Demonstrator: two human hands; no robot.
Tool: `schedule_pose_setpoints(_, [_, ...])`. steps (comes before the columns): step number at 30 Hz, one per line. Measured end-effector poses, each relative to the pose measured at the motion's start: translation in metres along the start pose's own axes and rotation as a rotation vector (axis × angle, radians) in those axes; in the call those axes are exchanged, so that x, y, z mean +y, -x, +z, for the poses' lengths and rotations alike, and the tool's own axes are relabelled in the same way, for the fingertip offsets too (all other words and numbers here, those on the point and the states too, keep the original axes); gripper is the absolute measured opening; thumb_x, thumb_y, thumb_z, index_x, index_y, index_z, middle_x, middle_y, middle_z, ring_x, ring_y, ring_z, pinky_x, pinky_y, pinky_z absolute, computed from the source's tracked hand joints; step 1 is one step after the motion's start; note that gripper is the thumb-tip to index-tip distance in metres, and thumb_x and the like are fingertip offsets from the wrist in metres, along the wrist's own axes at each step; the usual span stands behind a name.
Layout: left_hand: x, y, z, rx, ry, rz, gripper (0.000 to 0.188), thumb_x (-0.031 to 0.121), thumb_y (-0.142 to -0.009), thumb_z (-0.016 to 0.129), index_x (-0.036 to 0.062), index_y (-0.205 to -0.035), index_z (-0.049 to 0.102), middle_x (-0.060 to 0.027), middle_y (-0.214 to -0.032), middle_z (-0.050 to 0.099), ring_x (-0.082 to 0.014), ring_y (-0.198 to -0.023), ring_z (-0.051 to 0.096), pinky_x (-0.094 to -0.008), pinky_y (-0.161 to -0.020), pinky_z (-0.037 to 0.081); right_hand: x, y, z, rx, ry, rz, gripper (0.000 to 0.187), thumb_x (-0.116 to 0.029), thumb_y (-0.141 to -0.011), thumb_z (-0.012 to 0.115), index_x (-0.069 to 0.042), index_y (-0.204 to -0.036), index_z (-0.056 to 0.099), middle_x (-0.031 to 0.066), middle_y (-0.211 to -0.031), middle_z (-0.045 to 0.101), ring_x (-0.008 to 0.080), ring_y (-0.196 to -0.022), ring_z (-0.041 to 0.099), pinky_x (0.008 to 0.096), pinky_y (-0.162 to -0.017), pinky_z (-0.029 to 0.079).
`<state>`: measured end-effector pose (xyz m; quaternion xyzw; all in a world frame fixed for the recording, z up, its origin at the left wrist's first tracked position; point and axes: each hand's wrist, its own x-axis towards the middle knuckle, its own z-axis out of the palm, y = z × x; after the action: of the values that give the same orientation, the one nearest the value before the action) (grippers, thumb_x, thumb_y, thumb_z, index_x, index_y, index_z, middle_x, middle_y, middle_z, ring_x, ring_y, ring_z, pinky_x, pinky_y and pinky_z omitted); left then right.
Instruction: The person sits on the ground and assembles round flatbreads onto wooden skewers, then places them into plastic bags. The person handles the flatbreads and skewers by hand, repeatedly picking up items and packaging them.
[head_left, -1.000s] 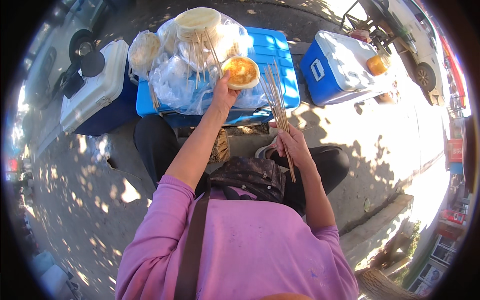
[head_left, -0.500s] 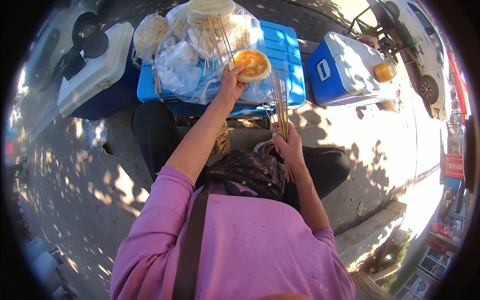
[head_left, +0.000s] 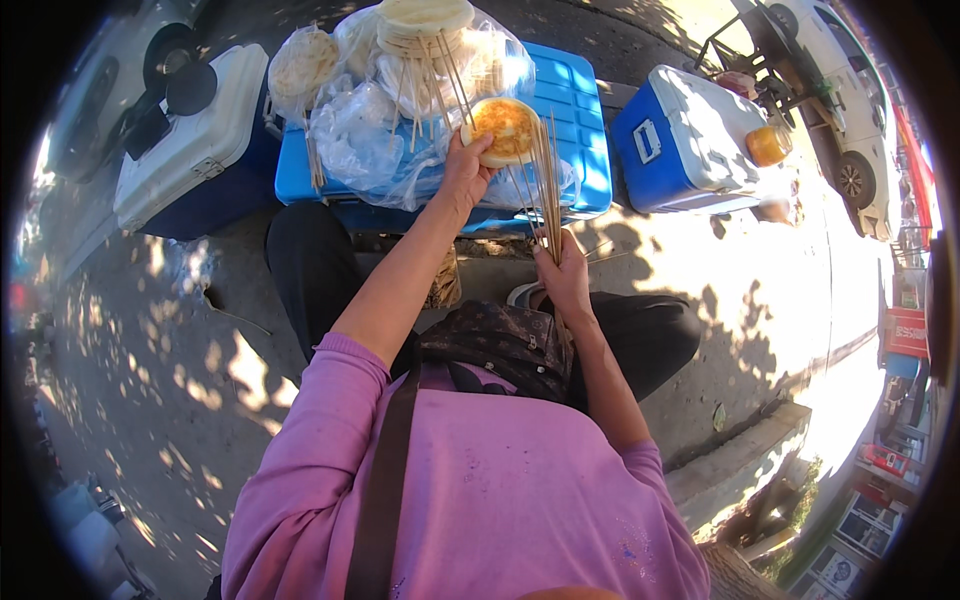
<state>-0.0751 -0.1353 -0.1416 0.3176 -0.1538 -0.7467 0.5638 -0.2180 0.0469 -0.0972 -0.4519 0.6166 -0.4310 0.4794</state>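
And here is the left hand [head_left: 470, 165], closed to a pinch on the edge of a round bread [head_left: 508, 132], thumb across the browned face, the fingers beneath hard to see. The bread sits just ahead and to the right of that hand, its toasted side up, over the near part of the blue box [head_left: 578, 105].

Over to the right hand [head_left: 565, 280], wrapped firmly around a bundle of sticks [head_left: 550, 195]! It lies nearer the body than the left one, and to its right. Now look at the line: the bundle's long axis runs forward, away from the body, fanning slightly, and the bread is ahead of the right hand and a touch to its left. The upper ends come right up alongside the bread's right rim; whether they touch it, one cannot tell from this angle. The lower ends poke out behind the right hand, beside the waist bag [head_left: 497, 350].

Beyond the left hand, a stack of breads [head_left: 424, 28] rises, more sticks slanting below it, with a clear plastic bag [head_left: 352, 145] to that hand's left. Off to the right of both hands stands a cooler [head_left: 665, 150], an orange jar [head_left: 768, 146] on its lid.
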Motion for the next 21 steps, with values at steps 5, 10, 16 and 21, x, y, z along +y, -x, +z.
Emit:
schedule_pose_setpoints(5, [0.003, 0.002, -0.001, -0.030, -0.004, 0.013, 0.049, 0.002, -0.086, 0.057, 0.0134, -0.129, 0.035, -0.0106, -0.117, 0.054, -0.0262, -0.102, 0.061, -0.0388, -0.073, 0.059, -0.009, -0.015, 0.010, 0.018, 0.087, -0.049, 0.028, -0.014, -0.087, 0.055, 0.000, -0.111, 0.055, 0.0030, -0.067, 0.053, 0.0090, -0.053, 0.049, 0.0268, -0.049, 0.040])
schedule_pose_setpoints(10, [0.004, 0.007, 0.004, -0.061, -0.070, 0.034, 0.047, 0.000, -0.088, 0.053, 0.0048, -0.130, 0.035, -0.0153, -0.123, 0.050, -0.0301, -0.108, 0.058, -0.0434, -0.085, 0.056, 0.003, -0.037, 0.017, 0.042, 0.061, -0.138, 0.024, -0.011, -0.089, 0.056, -0.002, -0.111, 0.054, -0.0030, -0.062, 0.048, 0.0045, -0.051, 0.044, 0.0223, -0.046, 0.035])
schedule_pose_setpoints(16, [0.005, -0.012, -0.009, -0.035, 0.052, -0.164, 0.042, 0.016, -0.089, 0.059, 0.0134, -0.127, 0.044, -0.0081, -0.118, 0.056, -0.0243, -0.103, 0.061, -0.0415, -0.079, 0.055, 0.011, -0.024, 0.004, 0.021, 0.130, -0.083, 0.027, -0.012, -0.089, 0.056, -0.001, -0.113, 0.054, -0.0003, -0.062, 0.051, 0.0065, -0.052, 0.047, 0.0241, -0.048, 0.038])
schedule_pose_setpoints(21, [-0.008, -0.026, -0.014, 0.097, 0.018, -0.125, 0.043, 0.021, -0.088, 0.063, 0.0133, -0.127, 0.047, -0.0065, -0.112, 0.060, -0.0226, -0.098, 0.062, -0.0381, -0.076, 0.054, 0.009, -0.005, -0.008, -0.021, 0.142, -0.016, 0.029, -0.017, -0.088, 0.056, 0.000, -0.111, 0.057, 0.0037, -0.063, 0.055, 0.0086, -0.055, 0.052, 0.0260, -0.051, 0.041])
